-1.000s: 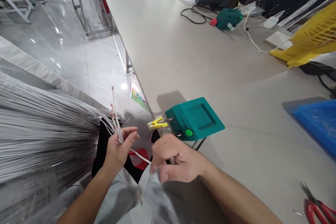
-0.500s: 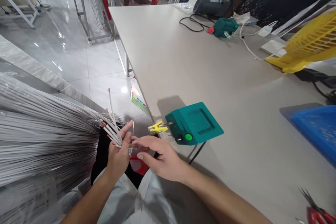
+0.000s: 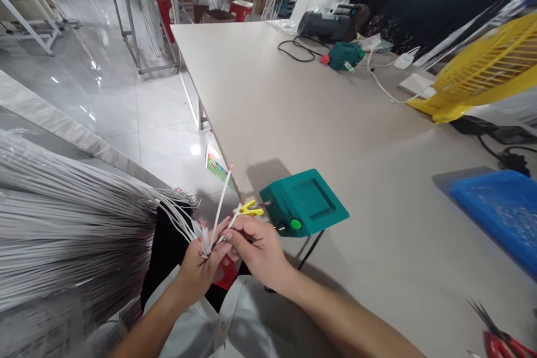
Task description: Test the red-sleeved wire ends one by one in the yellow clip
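Note:
My left hand (image 3: 196, 271) is closed around a small bunch of white cables (image 3: 178, 218) over my lap, and one cable (image 3: 221, 204) stands up out of the grip. Thumb and fingers of my right hand (image 3: 260, 251) pinch a single white cable (image 3: 235, 217) beside the left thumb. Just beyond the right fingers, a yellow clip (image 3: 250, 209) is attached to the front of a green box (image 3: 274, 207) with a green button (image 3: 296, 224) and a recessed top. A thick mass of white cables (image 3: 75, 224) hangs at my left.
On the table (image 3: 260, 100) are a blue tray (image 3: 499, 207) at right, red-handled snips (image 3: 499, 341) at the near right corner, a yellow fan (image 3: 482, 67), and a second green device (image 3: 344, 56) at the back. Part of a red stool (image 3: 226, 274) shows below my hands.
My right hand has come closer to the left and now pinches a cable. The bunch of cables has shifted right with my left hand, and the view has tilted slightly.

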`<state>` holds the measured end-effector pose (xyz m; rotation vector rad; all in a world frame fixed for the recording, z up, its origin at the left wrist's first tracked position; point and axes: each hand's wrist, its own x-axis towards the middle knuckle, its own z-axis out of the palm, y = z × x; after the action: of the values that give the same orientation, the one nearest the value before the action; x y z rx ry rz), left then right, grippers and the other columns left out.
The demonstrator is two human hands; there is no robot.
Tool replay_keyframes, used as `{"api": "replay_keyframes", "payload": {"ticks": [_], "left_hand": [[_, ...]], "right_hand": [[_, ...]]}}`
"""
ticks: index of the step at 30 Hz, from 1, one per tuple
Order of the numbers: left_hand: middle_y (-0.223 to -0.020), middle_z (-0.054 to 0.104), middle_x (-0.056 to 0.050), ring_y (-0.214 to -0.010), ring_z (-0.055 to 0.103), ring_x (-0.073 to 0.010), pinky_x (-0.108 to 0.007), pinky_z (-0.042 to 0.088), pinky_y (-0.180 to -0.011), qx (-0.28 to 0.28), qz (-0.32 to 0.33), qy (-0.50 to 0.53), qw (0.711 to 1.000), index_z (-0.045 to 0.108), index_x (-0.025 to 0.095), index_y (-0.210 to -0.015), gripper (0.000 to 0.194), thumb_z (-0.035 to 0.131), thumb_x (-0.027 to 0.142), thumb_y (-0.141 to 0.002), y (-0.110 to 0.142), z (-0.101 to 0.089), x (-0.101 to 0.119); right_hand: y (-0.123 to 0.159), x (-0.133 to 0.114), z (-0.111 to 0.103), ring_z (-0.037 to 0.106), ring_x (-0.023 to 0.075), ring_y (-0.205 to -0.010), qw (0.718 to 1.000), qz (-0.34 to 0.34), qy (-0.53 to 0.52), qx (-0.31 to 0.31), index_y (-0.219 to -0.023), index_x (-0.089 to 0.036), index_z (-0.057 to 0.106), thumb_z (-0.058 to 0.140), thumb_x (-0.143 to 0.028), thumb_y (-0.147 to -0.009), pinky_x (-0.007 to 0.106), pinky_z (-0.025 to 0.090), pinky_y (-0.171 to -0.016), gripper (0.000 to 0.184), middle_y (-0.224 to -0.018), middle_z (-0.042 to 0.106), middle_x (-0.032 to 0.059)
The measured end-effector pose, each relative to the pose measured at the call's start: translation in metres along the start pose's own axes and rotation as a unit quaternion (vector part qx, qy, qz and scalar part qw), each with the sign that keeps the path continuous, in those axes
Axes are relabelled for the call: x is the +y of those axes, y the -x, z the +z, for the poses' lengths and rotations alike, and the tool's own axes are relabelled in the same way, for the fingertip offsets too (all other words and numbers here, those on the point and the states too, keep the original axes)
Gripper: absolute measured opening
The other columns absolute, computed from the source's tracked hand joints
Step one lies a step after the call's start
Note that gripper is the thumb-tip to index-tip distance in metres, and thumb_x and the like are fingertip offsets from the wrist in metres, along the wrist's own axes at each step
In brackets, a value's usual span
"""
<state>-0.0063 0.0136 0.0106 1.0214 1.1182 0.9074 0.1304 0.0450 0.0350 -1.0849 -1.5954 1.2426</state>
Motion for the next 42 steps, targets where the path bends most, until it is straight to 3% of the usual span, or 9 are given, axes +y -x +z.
{"api": "replay_keyframes", "payload": {"ticks": [7,11,15,17,20,27,31,37,42], "left_hand": [[-0.136,0.047,-0.008,-0.123,0.043,-0.0233,-0.033,0.038,-0.099,0.140,0.015,0.005,0.990,0.059,0.021,-0.118,0.042,0.046,0.043,-0.085,0.001,-0.008,-0.001],[-0.140,0.041,-0.006,-0.132,0.029,-0.0239,-0.035,0.026,-0.106,0.197,0.010,-0.060,0.979,0.064,0.024,-0.112,0.039,0.050,0.045,-0.082,-0.002,-0.016,-0.002],[-0.113,0.063,-0.008,-0.096,0.059,-0.0186,-0.026,0.049,-0.076,0.269,0.051,0.034,0.961,0.067,0.021,-0.101,0.034,0.050,0.044,-0.083,-0.007,-0.022,-0.008],[-0.089,0.066,-0.004,-0.061,0.056,-0.0102,-0.019,0.044,-0.051,0.301,0.071,0.055,0.949,0.066,0.020,-0.097,0.032,0.052,0.043,-0.082,-0.008,-0.020,-0.007],[-0.069,0.060,-0.001,-0.048,0.046,-0.0081,-0.018,0.037,-0.042,0.277,0.075,0.020,0.958,0.068,0.017,-0.093,0.031,0.059,0.042,-0.077,-0.005,-0.011,0.003],[-0.083,0.068,-0.009,-0.076,0.060,-0.0201,-0.028,0.048,-0.065,0.177,0.058,-0.027,0.982,0.074,0.017,-0.073,0.027,0.069,0.042,-0.064,-0.005,-0.002,0.021],[-0.062,0.063,-0.004,-0.052,0.051,-0.0108,-0.021,0.041,-0.048,0.173,-0.014,0.032,0.984,0.074,0.014,-0.079,0.029,0.069,0.040,-0.066,-0.005,-0.006,0.013],[-0.065,0.066,-0.003,-0.043,0.041,-0.0053,-0.018,0.036,-0.042,0.209,-0.027,0.048,0.976,0.072,0.014,-0.089,0.031,0.070,0.036,-0.067,-0.002,-0.005,0.013],[-0.067,0.066,-0.003,-0.068,0.059,-0.0153,-0.023,0.047,-0.063,0.153,-0.001,-0.029,0.988,0.074,0.016,-0.085,0.022,0.068,0.029,-0.068,0.001,0.001,0.014]], "right_hand": [[0.003,0.000,0.000,0.063,0.0159,-0.078,1.000,0.019,0.004,0.003,-0.083,-0.018,0.062,0.049,-0.029,-0.085,0.027,0.050,-0.072,0.017,-0.084,0.068,0.0058],[0.005,0.002,0.002,0.063,0.0180,-0.089,0.999,0.005,0.035,-0.006,-0.080,-0.018,0.061,0.048,-0.027,-0.086,0.030,0.049,-0.079,0.017,-0.097,0.067,0.0086],[0.005,0.002,0.003,0.063,0.0171,-0.084,0.998,-0.018,0.060,-0.019,-0.084,-0.018,0.061,0.047,-0.026,-0.086,0.028,0.050,-0.074,0.016,-0.092,0.068,0.0072],[0.004,0.000,0.003,0.063,0.0149,-0.074,0.995,-0.033,0.086,-0.027,-0.086,-0.019,0.060,0.045,-0.025,-0.086,0.025,0.050,-0.067,0.016,-0.082,0.068,0.0048],[0.004,-0.001,0.004,0.057,0.0127,-0.062,0.983,-0.060,0.164,-0.054,-0.077,-0.019,0.057,0.043,-0.022,-0.086,0.021,0.045,-0.057,0.017,-0.069,0.062,0.0022],[0.007,0.013,0.006,0.053,0.0110,-0.059,0.966,-0.066,0.225,-0.108,-0.076,-0.017,0.054,0.041,-0.018,-0.087,0.020,0.040,-0.054,0.017,-0.069,0.060,0.0020],[0.007,0.018,0.004,0.055,0.0120,-0.061,0.964,-0.069,0.229,-0.120,-0.074,-0.017,0.057,0.042,-0.019,-0.087,0.021,0.042,-0.057,0.020,-0.067,0.061,0.0027],[0.001,0.003,-0.007,0.059,0.0149,-0.076,0.980,-0.129,0.145,0.036,-0.092,-0.018,0.060,0.050,-0.016,-0.083,0.026,0.047,-0.069,0.014,-0.083,0.065,0.0064],[-0.005,0.000,-0.011,0.060,0.0143,-0.071,0.987,-0.100,0.120,0.045,-0.086,-0.019,0.063,0.055,-0.016,-0.080,0.026,0.048,-0.063,0.010,-0.077,0.066,0.0046]]}}
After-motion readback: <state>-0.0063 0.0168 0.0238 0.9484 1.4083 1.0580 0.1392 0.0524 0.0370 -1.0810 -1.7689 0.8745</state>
